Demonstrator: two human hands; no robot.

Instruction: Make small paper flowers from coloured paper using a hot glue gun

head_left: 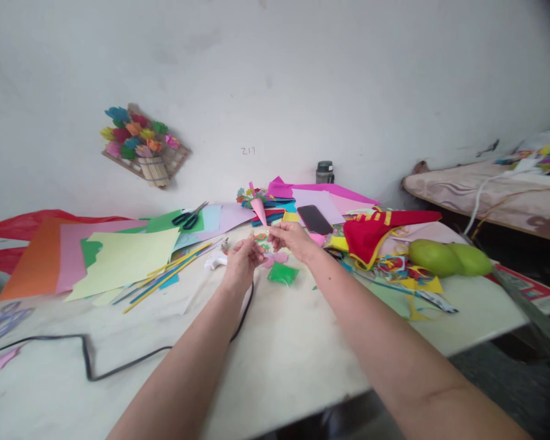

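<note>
Nearest, a black cord (123, 365) is laid over the table (302, 360) to the left of the green packet (283, 274); it is crossed by the left forearm and might be snagged. Left of the packet, a white tool (216, 261) is set down, probably for easy reach. The left hand (245, 260) is held beyond and left of the packet, the right hand (296, 240) beyond it. The fingertips of each are brought close together, presumably for fine handling; whether anything is pinched cannot be told. Between the hands, beyond the packet, small paper cutouts (260, 238) are partly hidden by the fingers. Farther beyond the packet, a phone (315, 219) is placed to the right, scissors (189, 218) to the left, and a pink paper cone (259, 209) behind the cutouts.
</note>
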